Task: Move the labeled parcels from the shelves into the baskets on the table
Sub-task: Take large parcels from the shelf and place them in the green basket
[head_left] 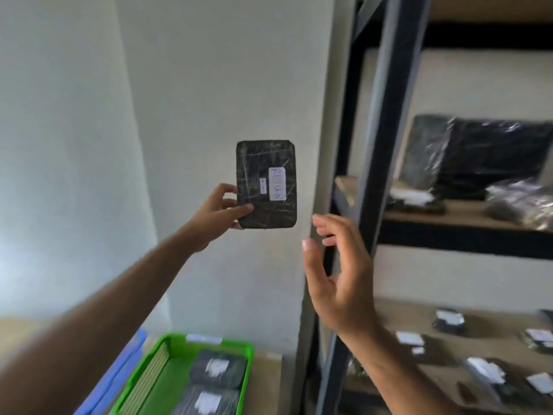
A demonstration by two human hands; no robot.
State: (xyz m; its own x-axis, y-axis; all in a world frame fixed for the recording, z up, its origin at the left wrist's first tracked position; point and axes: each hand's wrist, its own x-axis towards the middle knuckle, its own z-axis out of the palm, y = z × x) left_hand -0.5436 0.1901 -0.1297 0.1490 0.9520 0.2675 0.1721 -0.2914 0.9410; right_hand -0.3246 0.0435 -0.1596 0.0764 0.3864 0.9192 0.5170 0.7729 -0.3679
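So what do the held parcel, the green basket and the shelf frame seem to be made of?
Parcel: probably black plastic film, glossy, given its creases and glints; white paper labels. Green basket: likely moulded plastic, given the bright even colour and slatted wall. Shelf frame: seemingly dark painted metal, given the thin straight uprights; its boards look like wood or fibreboard.

I am seeing a black parcel (266,184), streaked with pale creases, wearing a white label (277,184) with blue handwriting. Below, a bright green basket (179,372) is showing beside a blue basket (119,372). The shelf frame (386,115) is looking dark navy, its boards tan.
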